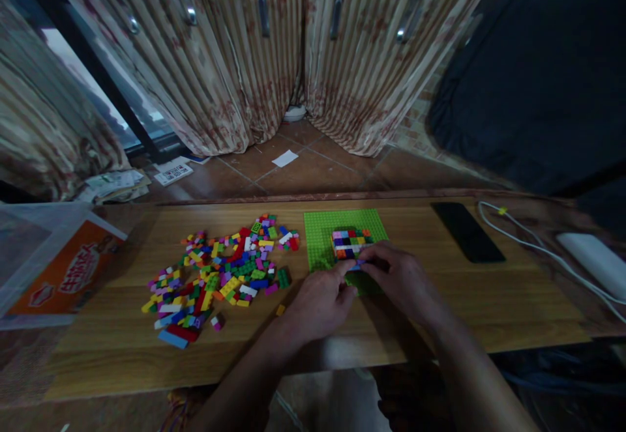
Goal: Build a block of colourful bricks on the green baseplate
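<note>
A green baseplate (317, 227) lies on the wooden table, with a block of multicoloured toy bricks (348, 240) built on it. Over the near part of the plate, my left hand (325, 298) and my right hand (398, 275) meet at a small blue toy brick (356, 266). Fingertips of both hands are closed on this brick, just in front of the built block. Whether the blue brick touches the plate is hidden by my fingers. Left of the plate spreads a pile of loose toy bricks (235, 266) in many colours.
At the left end stands a clear plastic box (98, 217) with an orange label. A black phone-like slab (467, 231) lies right of the plate. Beyond it are a white cable (531, 235) and a white power strip (591, 262). Striped curtains (244, 60) hang behind the table (147, 370).
</note>
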`<state>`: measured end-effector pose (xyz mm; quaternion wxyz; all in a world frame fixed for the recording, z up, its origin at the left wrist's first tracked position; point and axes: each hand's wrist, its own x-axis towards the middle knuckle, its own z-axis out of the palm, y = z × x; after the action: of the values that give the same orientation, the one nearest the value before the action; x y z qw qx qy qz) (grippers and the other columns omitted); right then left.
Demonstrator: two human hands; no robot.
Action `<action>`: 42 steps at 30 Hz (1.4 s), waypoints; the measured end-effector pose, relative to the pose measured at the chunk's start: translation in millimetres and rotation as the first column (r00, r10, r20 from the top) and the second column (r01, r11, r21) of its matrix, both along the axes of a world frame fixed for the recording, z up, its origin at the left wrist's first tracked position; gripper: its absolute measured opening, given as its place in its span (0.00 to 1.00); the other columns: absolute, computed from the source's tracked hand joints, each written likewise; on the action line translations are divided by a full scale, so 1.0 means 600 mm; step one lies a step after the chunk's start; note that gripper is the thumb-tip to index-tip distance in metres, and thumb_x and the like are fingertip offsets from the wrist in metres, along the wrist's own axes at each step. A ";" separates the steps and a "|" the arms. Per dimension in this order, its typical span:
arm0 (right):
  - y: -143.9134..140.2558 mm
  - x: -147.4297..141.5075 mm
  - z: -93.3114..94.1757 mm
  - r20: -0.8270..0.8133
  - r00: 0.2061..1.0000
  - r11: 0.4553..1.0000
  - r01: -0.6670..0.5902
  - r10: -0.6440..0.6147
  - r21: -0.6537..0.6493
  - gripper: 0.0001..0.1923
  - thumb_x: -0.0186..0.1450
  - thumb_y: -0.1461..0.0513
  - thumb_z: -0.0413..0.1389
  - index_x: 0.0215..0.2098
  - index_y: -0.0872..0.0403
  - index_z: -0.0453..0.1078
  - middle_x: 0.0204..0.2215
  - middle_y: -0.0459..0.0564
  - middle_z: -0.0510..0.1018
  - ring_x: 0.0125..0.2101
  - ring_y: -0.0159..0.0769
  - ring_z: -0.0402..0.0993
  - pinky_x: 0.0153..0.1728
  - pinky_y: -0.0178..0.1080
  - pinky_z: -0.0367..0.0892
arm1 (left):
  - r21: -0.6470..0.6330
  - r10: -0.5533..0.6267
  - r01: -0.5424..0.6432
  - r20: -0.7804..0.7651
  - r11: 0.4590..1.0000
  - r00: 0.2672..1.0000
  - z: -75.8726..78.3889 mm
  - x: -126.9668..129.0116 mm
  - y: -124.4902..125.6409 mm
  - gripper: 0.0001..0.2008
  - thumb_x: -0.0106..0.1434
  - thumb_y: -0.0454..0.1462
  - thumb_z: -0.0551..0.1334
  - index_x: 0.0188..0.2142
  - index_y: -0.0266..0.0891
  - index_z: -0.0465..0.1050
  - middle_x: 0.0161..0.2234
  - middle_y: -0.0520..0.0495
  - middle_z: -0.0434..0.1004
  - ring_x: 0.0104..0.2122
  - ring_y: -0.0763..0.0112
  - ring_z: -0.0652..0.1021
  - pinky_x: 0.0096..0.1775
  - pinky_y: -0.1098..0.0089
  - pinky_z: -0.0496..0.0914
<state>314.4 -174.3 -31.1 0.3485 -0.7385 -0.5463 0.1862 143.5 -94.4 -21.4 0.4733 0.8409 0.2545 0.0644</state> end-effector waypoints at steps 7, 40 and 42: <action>-0.001 0.002 -0.005 -0.061 0.998 0.998 0.004 -0.001 0.056 0.06 0.63 0.64 0.57 0.35 0.50 0.76 0.36 0.48 0.79 0.38 0.37 0.76 0.43 0.40 0.68 | 0.045 0.008 -0.007 -0.023 0.999 1.000 0.001 0.000 -0.002 0.26 0.64 0.36 0.53 0.62 0.37 0.62 0.33 0.46 0.80 0.33 0.66 0.78 0.39 0.65 0.71; 0.002 -0.005 0.000 0.087 0.996 0.997 0.005 -0.012 0.078 0.12 0.64 0.67 0.52 0.37 0.51 0.77 0.39 0.50 0.80 0.39 0.37 0.77 0.43 0.40 0.70 | 0.101 0.035 -0.030 -0.054 0.994 0.998 -0.006 0.006 -0.006 0.27 0.65 0.37 0.53 0.63 0.38 0.60 0.31 0.47 0.80 0.31 0.65 0.77 0.39 0.64 0.72; 0.002 -0.004 0.000 0.103 0.995 0.998 -0.001 -0.006 0.063 0.11 0.64 0.68 0.52 0.37 0.50 0.76 0.39 0.50 0.80 0.38 0.37 0.77 0.42 0.40 0.69 | 0.107 0.033 -0.027 -0.058 0.994 0.998 -0.004 0.006 -0.006 0.27 0.65 0.37 0.53 0.64 0.38 0.60 0.30 0.48 0.80 0.31 0.65 0.78 0.39 0.64 0.72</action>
<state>311.7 -173.2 -30.9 0.3428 -0.7366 -0.5683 0.1300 147.0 -98.1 -24.0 0.4191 0.8625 0.2773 0.0600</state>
